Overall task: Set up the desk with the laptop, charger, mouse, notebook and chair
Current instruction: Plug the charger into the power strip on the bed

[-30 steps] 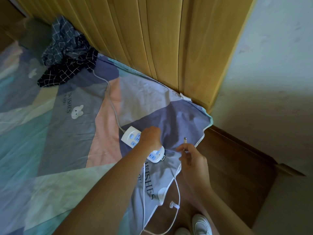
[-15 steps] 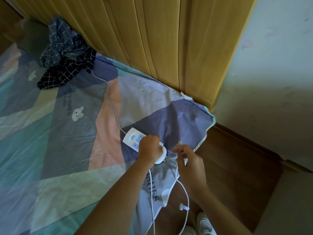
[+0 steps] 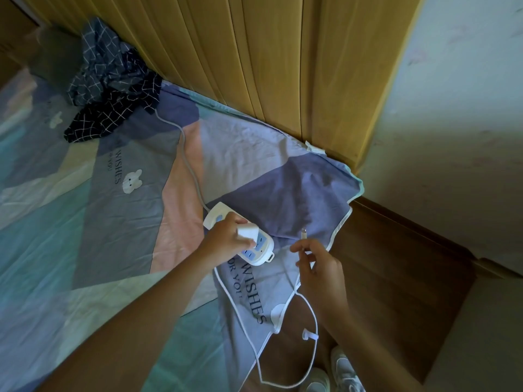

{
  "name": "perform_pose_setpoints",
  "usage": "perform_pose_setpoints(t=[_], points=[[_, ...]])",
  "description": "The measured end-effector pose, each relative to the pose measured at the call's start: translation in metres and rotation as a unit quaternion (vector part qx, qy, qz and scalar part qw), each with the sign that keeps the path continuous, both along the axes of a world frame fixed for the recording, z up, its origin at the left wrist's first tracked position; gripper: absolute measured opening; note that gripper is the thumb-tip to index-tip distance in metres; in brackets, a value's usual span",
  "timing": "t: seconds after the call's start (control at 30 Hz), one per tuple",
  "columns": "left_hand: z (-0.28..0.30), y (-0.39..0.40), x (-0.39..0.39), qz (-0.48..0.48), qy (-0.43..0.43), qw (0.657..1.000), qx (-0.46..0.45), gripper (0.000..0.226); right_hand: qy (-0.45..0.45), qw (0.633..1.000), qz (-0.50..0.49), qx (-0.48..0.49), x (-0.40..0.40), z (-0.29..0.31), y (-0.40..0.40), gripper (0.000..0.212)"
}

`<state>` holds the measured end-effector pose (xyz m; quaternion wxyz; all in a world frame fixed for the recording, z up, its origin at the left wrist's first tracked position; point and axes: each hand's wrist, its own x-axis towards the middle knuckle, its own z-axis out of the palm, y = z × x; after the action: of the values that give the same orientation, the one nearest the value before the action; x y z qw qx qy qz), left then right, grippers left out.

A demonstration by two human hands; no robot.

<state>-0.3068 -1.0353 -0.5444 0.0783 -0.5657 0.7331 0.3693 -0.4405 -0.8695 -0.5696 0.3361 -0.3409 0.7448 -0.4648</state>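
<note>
A: Where are you, and what is under your hands?

B: I am at the corner of a bed (image 3: 119,250). It has a patchwork sheet in blue, grey, pink and green, with small white rabbits and the word "WISHES" printed on it. Behind the bed there is a wooden panel wall (image 3: 254,66), and at the right a pale plaster wall (image 3: 452,137). A dark checked cloth (image 3: 110,100) lies crumpled far up on the sheet, near the wood.

A: And the charger?

B: The white charger block (image 3: 248,232) is in my left hand (image 3: 226,239). My fingers are closed around it, and I hold it just above a white power strip (image 3: 243,239) that lies on the sheet near the bed corner. If the block touches the sockets or not, I cannot tell. The strip's own grey cord (image 3: 186,154) runs away over the sheet toward the checked cloth.

A: What does your right hand do?

B: My right hand (image 3: 319,267) pinches the thin white charger cable (image 3: 312,329) between thumb and fingers, near its end. The small plug tip (image 3: 304,232) stands up above my fingers. The rest of the cable hangs down in a loop beside the bed, over the brown wooden floor (image 3: 410,264), close to my white shoes (image 3: 343,372).
</note>
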Motion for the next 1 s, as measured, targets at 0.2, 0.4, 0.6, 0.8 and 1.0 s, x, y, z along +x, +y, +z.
perform_pose_setpoints(t=[0.2, 0.4, 0.6, 0.8, 1.0], points=[[0.001, 0.003, 0.025, 0.049, 0.064, 0.997, -0.012, 0.041, 0.031, 0.999, 0.033, -0.008, 0.01, 0.001, 0.002, 0.029], [0.0, 0.011, 0.014, -0.02, 0.036, 0.999, -0.029, 0.041, 0.101, 0.969, 0.218, 0.056, 0.036, -0.02, -0.026, 0.044], [0.0, 0.002, 0.01, -0.048, 0.022, 0.998, -0.04, 0.046, 0.183, 0.953, 0.219, 0.099, 0.041, -0.042, -0.034, 0.028], [-0.004, 0.009, 0.021, -0.085, -0.009, 0.994, -0.071, 0.041, 0.216, 0.945, 0.217, 0.116, 0.047, -0.051, -0.034, 0.025], [0.007, -0.003, 0.031, -0.078, -0.015, 0.994, -0.077, 0.037, 0.201, 0.947, 0.207, 0.142, 0.048, -0.054, -0.039, 0.03]])
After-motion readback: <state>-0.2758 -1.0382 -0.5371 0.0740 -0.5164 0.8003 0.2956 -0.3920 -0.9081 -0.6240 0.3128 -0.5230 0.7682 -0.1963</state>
